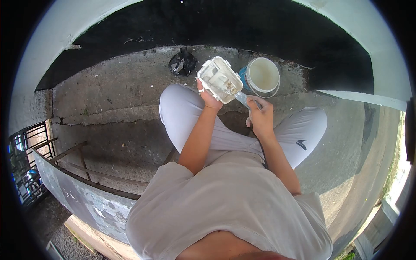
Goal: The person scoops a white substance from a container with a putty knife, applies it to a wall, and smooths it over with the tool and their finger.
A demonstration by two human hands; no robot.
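My left hand (211,97) is wrapped round a white plastic container (211,68) from its lower left side, keeping its open top toward me. Whitish paste lines the inside, with darker smudges near the right corner. In my right hand (260,115) is the handle of a putty knife (242,98), and its blade reaches into the container at the lower right corner. Whitish residue marks the blade and my fingers. Just beyond the right hand stands a white bucket (263,74) with a pale inside and a blue patch on its outer wall.
A black plastic bag (182,62) lies on the concrete floor (108,97) left of the container. Behind them rises a black-painted wall (208,26). At lower left are a metal frame (82,162) and a grey panel (95,203). My bent knees flank the work.
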